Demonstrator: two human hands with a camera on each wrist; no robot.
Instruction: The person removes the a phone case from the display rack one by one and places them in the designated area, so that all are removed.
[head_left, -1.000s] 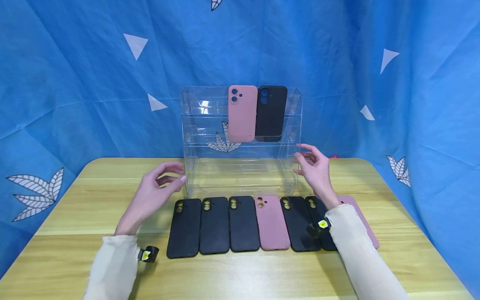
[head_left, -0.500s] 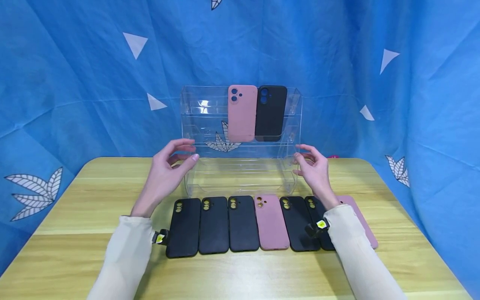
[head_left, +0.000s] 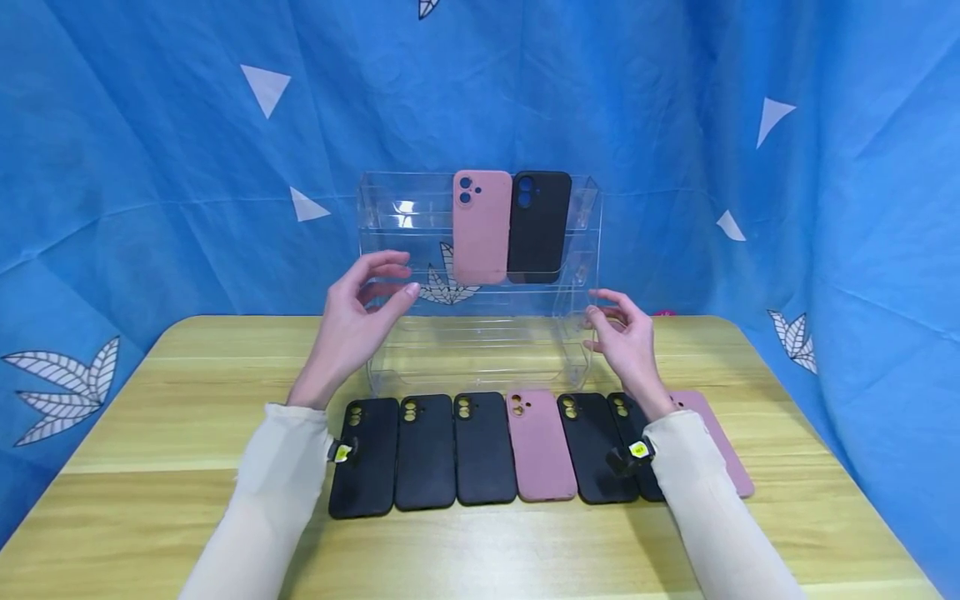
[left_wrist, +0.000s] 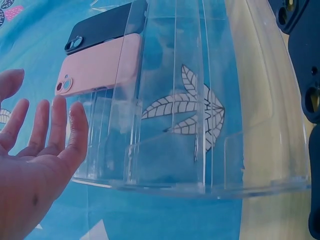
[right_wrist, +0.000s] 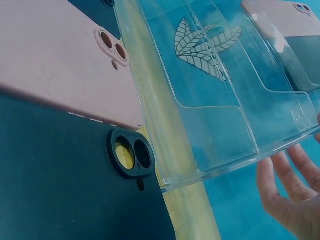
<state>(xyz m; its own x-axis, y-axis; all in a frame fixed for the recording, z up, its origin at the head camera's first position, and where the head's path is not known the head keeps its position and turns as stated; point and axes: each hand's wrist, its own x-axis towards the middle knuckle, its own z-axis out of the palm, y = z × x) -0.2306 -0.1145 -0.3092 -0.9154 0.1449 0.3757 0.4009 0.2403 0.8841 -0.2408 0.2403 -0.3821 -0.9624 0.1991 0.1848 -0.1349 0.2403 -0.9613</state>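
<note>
A clear tiered display rack [head_left: 480,379] stands at the back of the table. Side by side in its top tier lean a pink phone case [head_left: 482,233] and a black phone case [head_left: 538,233]. My left hand [head_left: 352,321] is raised at the rack's left side with nothing in it; the left wrist view shows its fingers spread loosely beside the clear tiers. At the rack's right side, my right hand [head_left: 626,342] has its fingertips right at the side panel, the fingers extended in the right wrist view.
Several more phone cases lie in a row in front of the rack, black ones [head_left: 425,454] and two pink ones [head_left: 542,450], the rightmost partly under my right sleeve [head_left: 690,450]. A blue curtain [head_left: 150,167] hangs behind the wooden table [head_left: 480,554].
My left hand has risen and moved right, from beside the rack's lower left to its middle left side. My right hand and the phone cases stay in place.
</note>
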